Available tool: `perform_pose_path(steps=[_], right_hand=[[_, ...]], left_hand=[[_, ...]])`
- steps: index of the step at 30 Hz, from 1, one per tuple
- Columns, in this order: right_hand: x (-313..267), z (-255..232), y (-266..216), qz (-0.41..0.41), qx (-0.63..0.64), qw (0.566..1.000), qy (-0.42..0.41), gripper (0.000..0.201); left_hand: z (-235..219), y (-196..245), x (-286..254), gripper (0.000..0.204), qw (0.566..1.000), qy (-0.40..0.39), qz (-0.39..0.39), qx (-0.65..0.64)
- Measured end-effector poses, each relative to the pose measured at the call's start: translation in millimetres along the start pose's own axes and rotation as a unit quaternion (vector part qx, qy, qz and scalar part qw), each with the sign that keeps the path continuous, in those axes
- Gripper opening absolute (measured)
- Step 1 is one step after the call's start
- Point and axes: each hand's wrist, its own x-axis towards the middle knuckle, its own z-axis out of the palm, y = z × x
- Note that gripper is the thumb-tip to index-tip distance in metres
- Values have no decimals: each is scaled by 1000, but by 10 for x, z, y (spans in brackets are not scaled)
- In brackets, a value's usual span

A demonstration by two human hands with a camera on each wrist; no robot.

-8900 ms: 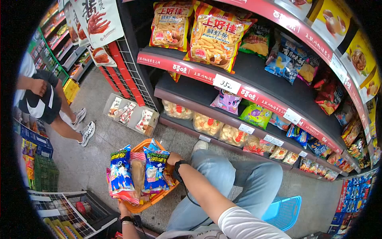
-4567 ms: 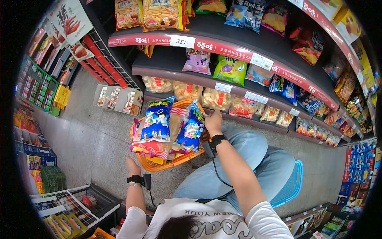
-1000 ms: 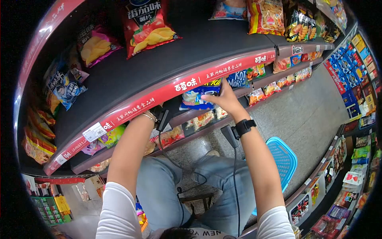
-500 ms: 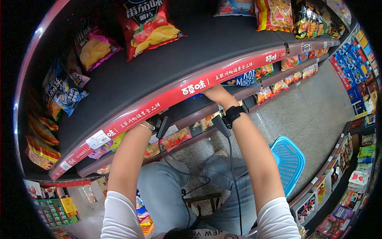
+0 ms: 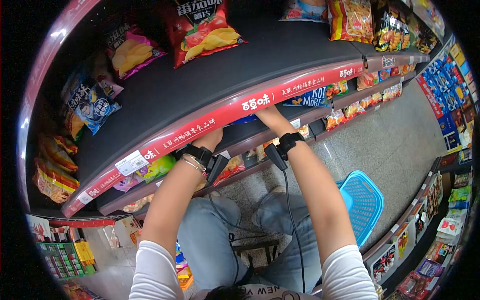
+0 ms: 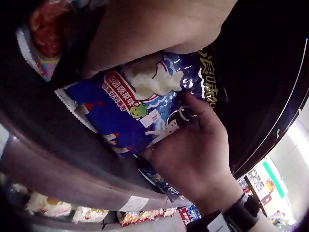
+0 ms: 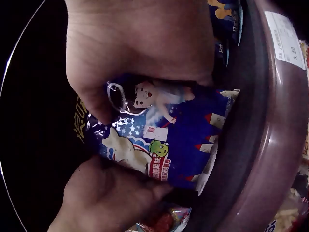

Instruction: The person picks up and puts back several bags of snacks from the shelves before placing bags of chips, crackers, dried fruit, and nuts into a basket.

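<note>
A blue snack bag (image 6: 140, 104) with a cartoon figure lies face up on the lower shelf, under the red-edged shelf above. In the head view that upper shelf hides most of the bag (image 5: 245, 119) and the fingers of both hands. My right hand (image 5: 270, 118) grips one side of it, and the left wrist view shows the right thumb (image 6: 205, 112) on its printed front. At the opposite side my left hand (image 5: 212, 138) holds the bag, its thumb side along the front in the right wrist view.
The red shelf edge (image 5: 257, 103) overhangs both hands. Beside the bag lie a KOI MORI bag (image 5: 314, 97) and a green bag (image 5: 157, 167). A blue basket (image 5: 362, 207) stands on the floor at right. Part of an orange basket (image 5: 187, 283) with snacks shows by the left leg.
Earlier the hands were at the orange basket of snacks. Over the last second the right hand carries the blue bag deeper under the shelf, and the left hand shifts right to it.
</note>
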Motion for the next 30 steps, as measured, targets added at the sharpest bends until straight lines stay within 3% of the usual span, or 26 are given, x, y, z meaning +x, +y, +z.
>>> perform_pose_path(steps=[2, 4, 7, 9, 14, 16, 18, 19, 22, 23, 26, 27, 30], right_hand=[[-42, 17, -46, -19, 2, 1000, 13, 51], [-19, 12, 38, -34, -3, 999, 26, 51], [-65, 42, 69, -72, -27, 994, 73, 57], [-110, 77, 55, -101, -48, 987, 118, 63], [-280, 167, -9, -144, -82, 968, 190, 78], [-487, 209, -224, -142, -110, 957, 228, 76], [-685, 293, -267, -132, -165, 940, 267, 76], [-817, 367, -316, -118, -223, 926, 282, 62], [-1283, 662, -635, -100, -109, 979, 138, 35], [-1384, 806, -633, -147, -65, 982, 96, 21], [-1881, 1232, -1129, -116, -110, 986, -42, 15], [-2055, 1395, -1326, -95, -90, 989, -72, 14], [-2369, 1839, -1537, -93, -29, 977, -189, 16]], left_hand=[[38, -58, -31, 25, 1000, -11, 2, 7], [188, -147, -79, 24, 986, -69, -76, -129], [225, -51, -65, 25, 902, -52, -250, -348], [198, 88, -13, 28, 858, -34, -330, -391], [172, 184, 30, 37, 870, -62, -422, -247], [-94, 340, -56, 38, 838, -40, -437, -324], [-596, 541, -286, 37, 747, 22, -417, -517], [-856, 625, -368, 40, 735, 14, -424, -529], [-1489, 780, -663, 45, 724, -4, -438, -533], [-1683, 837, -767, 45, 703, 6, -454, -547], [-2002, 677, -1137, 46, 698, 10, -452, -555], [-2285, 704, -1250, 46, 690, -1, -464, -556], [-2590, 367, -1731, 48, 705, 11, -475, -527]])
